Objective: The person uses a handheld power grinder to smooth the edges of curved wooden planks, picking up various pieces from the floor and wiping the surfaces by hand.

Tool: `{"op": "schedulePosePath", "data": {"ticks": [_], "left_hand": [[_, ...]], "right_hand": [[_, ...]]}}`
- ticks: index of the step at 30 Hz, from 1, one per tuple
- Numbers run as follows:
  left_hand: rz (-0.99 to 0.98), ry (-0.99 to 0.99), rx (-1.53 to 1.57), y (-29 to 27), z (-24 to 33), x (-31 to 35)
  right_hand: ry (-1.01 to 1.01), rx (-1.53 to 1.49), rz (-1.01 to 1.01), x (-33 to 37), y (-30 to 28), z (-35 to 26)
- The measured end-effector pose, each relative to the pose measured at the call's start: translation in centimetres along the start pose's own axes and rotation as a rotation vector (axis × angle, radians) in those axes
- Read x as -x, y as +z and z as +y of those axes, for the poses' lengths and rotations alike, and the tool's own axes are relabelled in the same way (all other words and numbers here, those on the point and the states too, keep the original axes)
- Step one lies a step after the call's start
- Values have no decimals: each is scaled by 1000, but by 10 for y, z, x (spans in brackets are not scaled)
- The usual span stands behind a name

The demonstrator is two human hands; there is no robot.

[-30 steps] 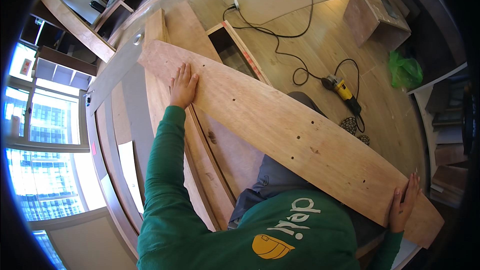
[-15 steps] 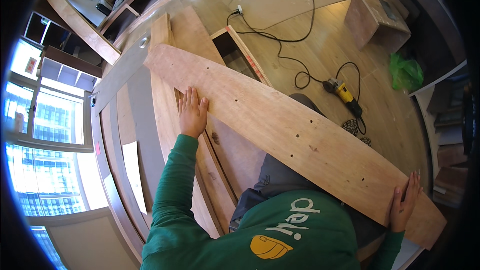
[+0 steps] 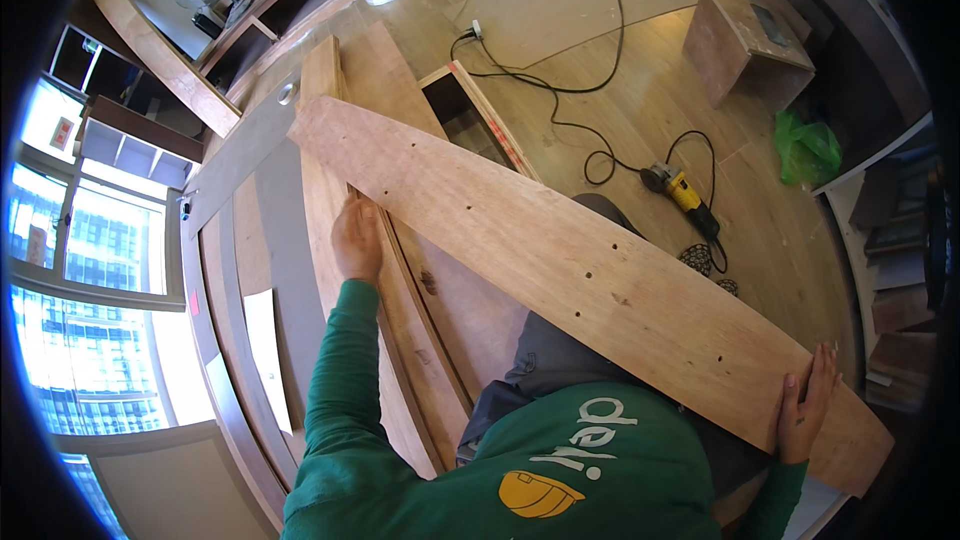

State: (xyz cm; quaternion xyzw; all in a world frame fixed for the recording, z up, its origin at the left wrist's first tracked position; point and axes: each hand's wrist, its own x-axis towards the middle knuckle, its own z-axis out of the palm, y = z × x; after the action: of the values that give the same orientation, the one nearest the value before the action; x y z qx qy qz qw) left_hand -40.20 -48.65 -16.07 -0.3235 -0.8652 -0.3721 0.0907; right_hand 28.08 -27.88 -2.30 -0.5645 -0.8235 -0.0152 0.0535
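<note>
A long pale wooden board (image 3: 540, 240) with several small dark holes lies slantwise across my lap, from the upper left to the lower right. My left hand (image 3: 357, 242) is at its near edge toward the left end, above the lower planks. Its fingers look bent and drawn together, partly hidden at that edge; what they hold, if anything, I cannot make out. My right hand (image 3: 806, 410) rests flat on top of the board near its right end, fingers stretched out. Beneath the board, lengthwise wooden planks (image 3: 405, 315) run toward me.
A yellow and black angle grinder (image 3: 687, 198) lies on the floor at right, its cord looping beside it. Beyond the board is an open-topped wooden box frame (image 3: 490, 120). Farther right stand a wooden stool-like box (image 3: 745, 45) and a green plastic bag (image 3: 808, 148).
My left hand has slid nearer and left, off the board's top surface, its spread fingers now drawn in. One hole it covered shows now. My right hand stays in place.
</note>
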Motion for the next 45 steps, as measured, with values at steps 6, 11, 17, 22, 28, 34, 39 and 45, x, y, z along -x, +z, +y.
{"op": "schedulePosePath", "data": {"ticks": [6, 11, 17, 22, 28, 34, 39, 45], "left_hand": [[157, -581, -604, -62, -198, 48], [-248, -853, -505, -93, -206, 86], [-312, -902, -509, -106, -202, 124], [-238, -1012, -438, -101, -211, 136], [-274, -992, -392, -95, -187, 129], [-297, -928, -452, -100, -212, 138], [-249, -997, -425, -102, -216, 143], [-303, -911, -420, -93, -188, 142]], "right_hand": [[105, -234, -102, -20, 0, 28], [170, -331, -83, -37, -6, 31], [121, -329, -244, -50, -9, 31], [99, -344, -167, -47, -1, 32], [128, -304, -118, -43, 2, 34], [149, -295, -140, -46, 0, 29], [134, -310, -144, -47, -1, 29], [129, -296, -124, -44, 0, 36]]}}
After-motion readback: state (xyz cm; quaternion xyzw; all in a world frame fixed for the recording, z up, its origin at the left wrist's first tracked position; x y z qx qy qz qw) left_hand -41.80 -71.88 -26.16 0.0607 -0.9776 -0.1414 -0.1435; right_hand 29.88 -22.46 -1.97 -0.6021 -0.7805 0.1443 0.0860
